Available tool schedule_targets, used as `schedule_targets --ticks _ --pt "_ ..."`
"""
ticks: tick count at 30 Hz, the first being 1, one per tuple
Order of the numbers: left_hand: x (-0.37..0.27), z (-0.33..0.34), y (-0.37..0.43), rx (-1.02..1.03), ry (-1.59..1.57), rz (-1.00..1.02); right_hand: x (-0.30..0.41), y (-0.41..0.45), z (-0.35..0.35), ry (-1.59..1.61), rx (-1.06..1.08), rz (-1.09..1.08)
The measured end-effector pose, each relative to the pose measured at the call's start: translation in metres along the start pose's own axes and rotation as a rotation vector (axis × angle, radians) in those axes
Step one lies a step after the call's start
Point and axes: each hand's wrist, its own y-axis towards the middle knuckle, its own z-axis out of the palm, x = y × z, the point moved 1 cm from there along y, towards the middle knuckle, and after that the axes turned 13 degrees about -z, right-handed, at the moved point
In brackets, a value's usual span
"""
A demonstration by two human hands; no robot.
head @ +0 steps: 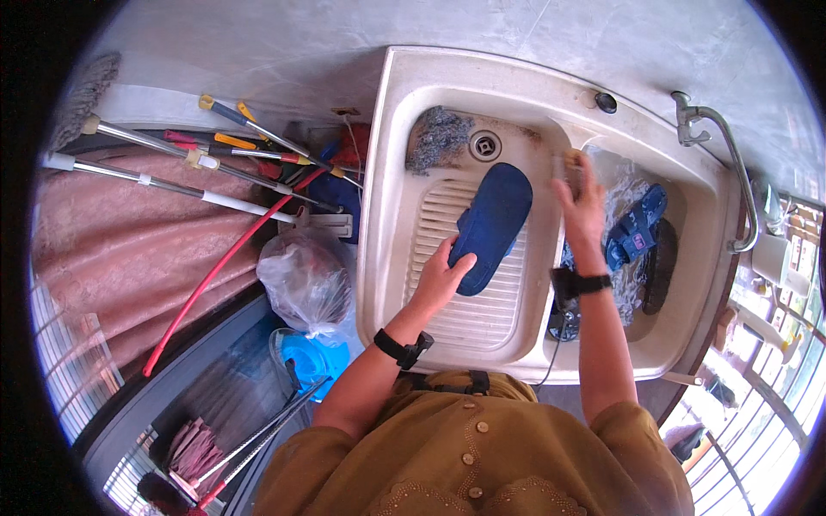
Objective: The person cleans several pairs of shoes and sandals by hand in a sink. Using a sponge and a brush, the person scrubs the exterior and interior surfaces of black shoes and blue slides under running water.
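My left hand (441,274) grips one end of a dark blue slipper (497,222), its flat sole facing up. The slipper is held over the ridged washboard (429,284) of the sink's left basin. Above the divider between the basins, my right hand (581,203) is closed on a small brown object (572,166), perhaps a scrubbing brush; motion blur hides its details. In the right basin, a blue strapped sandal (635,232) lies in sudsy water (623,171). Beside it is a dark, elongated piece of footwear (661,267).
Grey mesh-like material (440,138) sits near the drain (485,146). A curved metal faucet (735,148) reaches over the right side, and a black stopper (605,102) rests on the rim. Mop poles (239,200), a tied plastic bag (306,277) and a blue bucket (316,358) stand left.
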Motion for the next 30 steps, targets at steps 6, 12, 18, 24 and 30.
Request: schedule_targets --ticks 6,12,18,24,30 --pt "-0.018 0.022 -0.002 -0.020 -0.023 -0.011 -0.146 -0.032 0.006 0.004 -0.042 0.298" --pt "-0.025 -0.013 0.030 0.124 0.911 0.011 -0.194 -0.043 0.021 0.537 0.143 0.473" --pt "-0.109 0.003 0.068 -0.049 1.285 0.858 -0.170 -0.041 -0.030 0.698 0.197 0.200" --pt "-0.130 0.045 0.084 0.126 1.808 1.279 -0.180 -0.065 0.010 -0.200 0.198 0.306" --pt "-0.116 0.010 0.102 0.190 1.731 0.962 -0.190 -0.066 -0.006 -0.081 0.511 0.137"
